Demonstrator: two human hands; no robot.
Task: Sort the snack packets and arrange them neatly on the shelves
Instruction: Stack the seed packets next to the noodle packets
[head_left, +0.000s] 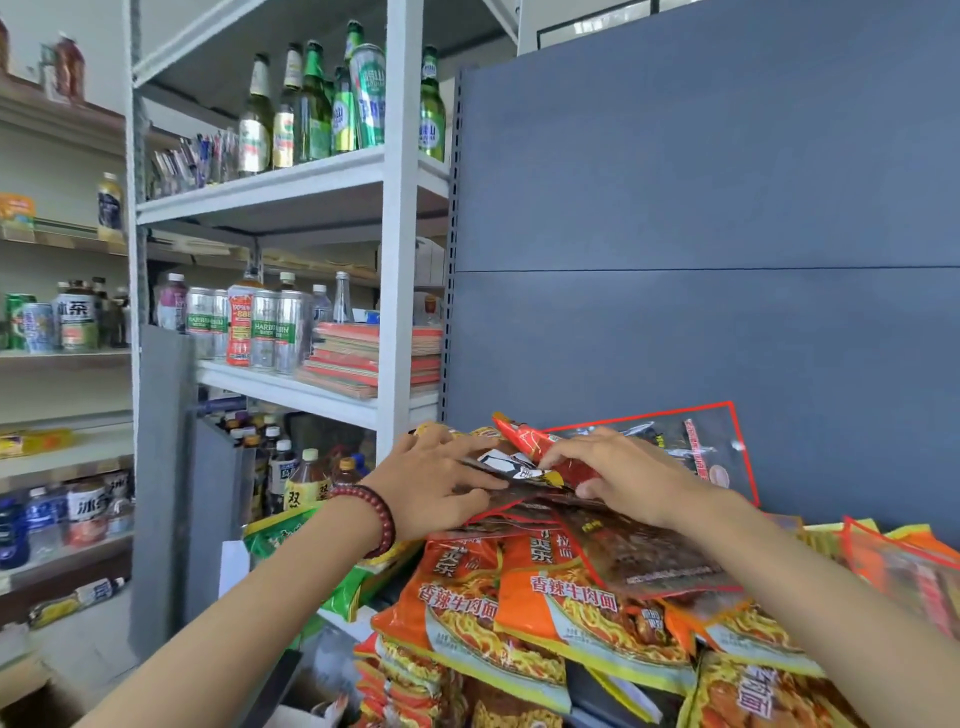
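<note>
A heap of snack packets lies in front of the grey back panel (701, 234). Orange noodle packets (550, 603) fill the front of it. On top are dark packets with red borders (644, 556), a clear red-edged packet (717, 441) and a small red packet (535, 441). My left hand (441, 483), with a bead bracelet on its wrist, presses flat with spread fingers on a dark packet with a white label (506, 460). My right hand (623, 478) pinches the small red packet between thumb and fingers.
To the left stands a white metal shelf rack (400, 208) with green beer bottles (311, 109) above, cans (270, 332) and a stack of red flat boxes (374, 358) on the middle shelf. Drink bottles (291, 467) stand lower down. Green packets (291, 540) lie at the heap's left edge.
</note>
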